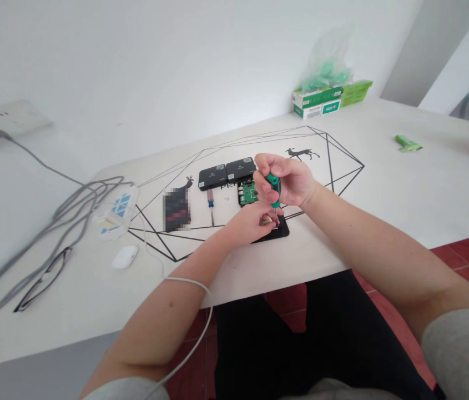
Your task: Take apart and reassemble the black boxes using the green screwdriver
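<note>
My right hand (286,180) is closed around a green-handled screwdriver (275,189), held upright with its tip pointing down. Just below it, my left hand (253,221) pinches the tip area over a flat black case part (278,232) lying on the white table (384,194). A green circuit board (247,193) sits right behind my hands. Two black boxes (226,174) stand side by side beyond the board. A second screwdriver with a blue handle (210,204) lies to the left of them.
A dark blurred-out rectangle (176,209) lies left of the blue screwdriver. Further left are a white earbud case (125,256), a power strip (117,211) with grey cables, and glasses (45,278). Green boxes (329,100) stand at the back; a green item (407,144) lies right.
</note>
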The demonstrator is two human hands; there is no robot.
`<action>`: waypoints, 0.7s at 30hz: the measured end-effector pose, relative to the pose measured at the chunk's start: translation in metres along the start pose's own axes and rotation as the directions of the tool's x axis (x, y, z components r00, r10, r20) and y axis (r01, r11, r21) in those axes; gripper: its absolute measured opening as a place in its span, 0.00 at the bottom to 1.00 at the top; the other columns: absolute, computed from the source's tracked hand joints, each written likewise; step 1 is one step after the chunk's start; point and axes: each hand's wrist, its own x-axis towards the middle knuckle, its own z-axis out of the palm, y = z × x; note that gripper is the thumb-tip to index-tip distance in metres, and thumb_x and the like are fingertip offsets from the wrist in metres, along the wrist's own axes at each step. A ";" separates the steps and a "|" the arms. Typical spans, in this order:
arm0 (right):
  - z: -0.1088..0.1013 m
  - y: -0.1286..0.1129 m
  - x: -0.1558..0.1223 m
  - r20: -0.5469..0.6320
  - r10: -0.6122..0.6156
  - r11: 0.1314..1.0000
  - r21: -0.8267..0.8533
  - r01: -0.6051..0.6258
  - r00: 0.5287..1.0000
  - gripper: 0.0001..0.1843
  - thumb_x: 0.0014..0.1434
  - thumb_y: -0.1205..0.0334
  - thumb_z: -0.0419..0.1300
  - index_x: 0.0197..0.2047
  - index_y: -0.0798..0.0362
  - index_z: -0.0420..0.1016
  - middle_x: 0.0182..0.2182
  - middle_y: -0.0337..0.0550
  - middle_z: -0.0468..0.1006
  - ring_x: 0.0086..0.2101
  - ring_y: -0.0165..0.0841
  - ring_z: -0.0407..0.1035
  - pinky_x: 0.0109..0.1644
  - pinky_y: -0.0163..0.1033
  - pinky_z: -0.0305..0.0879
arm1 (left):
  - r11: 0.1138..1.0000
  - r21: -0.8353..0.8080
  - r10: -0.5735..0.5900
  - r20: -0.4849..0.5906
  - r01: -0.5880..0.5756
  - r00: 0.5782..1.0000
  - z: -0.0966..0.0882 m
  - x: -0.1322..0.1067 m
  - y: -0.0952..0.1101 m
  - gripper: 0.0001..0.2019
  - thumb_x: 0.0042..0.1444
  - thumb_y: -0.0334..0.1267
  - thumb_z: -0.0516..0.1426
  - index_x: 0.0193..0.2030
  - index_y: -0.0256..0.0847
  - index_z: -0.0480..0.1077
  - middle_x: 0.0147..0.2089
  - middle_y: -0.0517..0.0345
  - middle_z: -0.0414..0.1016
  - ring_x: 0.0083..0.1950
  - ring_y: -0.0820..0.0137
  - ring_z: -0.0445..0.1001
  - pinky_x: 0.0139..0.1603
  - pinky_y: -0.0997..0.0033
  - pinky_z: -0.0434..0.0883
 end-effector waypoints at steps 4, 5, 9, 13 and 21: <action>0.002 0.000 -0.001 0.101 -0.031 0.999 0.031 0.028 0.994 0.22 0.57 0.55 0.70 0.36 0.47 0.56 0.27 0.31 0.72 0.23 0.27 0.68 0.24 0.33 0.67 | 1.000 -0.005 0.010 -0.018 -0.010 1.000 -0.002 -0.001 -0.002 0.05 0.62 0.30 0.60 0.38 0.39 0.79 0.50 0.51 0.85 0.44 0.67 0.83 0.47 0.67 0.79; 0.003 0.001 -0.002 0.099 -0.030 0.999 0.025 0.028 0.995 0.23 0.57 0.55 0.71 0.36 0.47 0.56 0.28 0.31 0.72 0.24 0.27 0.68 0.25 0.33 0.68 | 1.000 0.008 0.017 -0.015 -0.017 1.000 -0.003 -0.002 -0.003 0.05 0.63 0.30 0.60 0.39 0.39 0.80 0.51 0.51 0.85 0.45 0.66 0.83 0.48 0.66 0.80; 0.004 0.001 -0.002 0.085 -0.010 1.000 -0.013 0.011 0.996 0.30 0.55 0.54 0.75 0.34 0.47 0.53 0.30 0.30 0.68 0.28 0.26 0.67 0.28 0.33 0.68 | 0.999 0.034 0.039 -0.002 -0.039 0.999 -0.005 -0.002 -0.004 0.06 0.63 0.31 0.60 0.40 0.41 0.80 0.53 0.53 0.85 0.46 0.66 0.83 0.49 0.65 0.80; 0.004 -0.001 -0.001 0.023 -0.025 0.999 -0.039 0.026 0.999 0.35 0.50 0.59 0.79 0.31 0.48 0.49 0.29 0.27 0.61 0.27 0.23 0.62 0.32 0.33 0.68 | 0.999 0.001 0.033 -0.016 -0.033 0.999 -0.004 -0.001 -0.001 0.07 0.62 0.29 0.59 0.41 0.40 0.79 0.49 0.53 0.86 0.48 0.66 0.84 0.48 0.67 0.80; -0.001 0.000 -0.001 -0.027 0.002 1.000 0.024 -0.002 1.000 0.22 0.57 0.50 0.71 0.34 0.50 0.62 0.35 0.36 0.78 0.32 0.31 0.78 0.37 0.39 0.76 | 0.997 -0.070 0.008 -0.022 -0.010 1.000 -0.003 -0.002 -0.001 0.07 0.62 0.28 0.58 0.40 0.39 0.78 0.49 0.52 0.86 0.46 0.67 0.84 0.47 0.68 0.80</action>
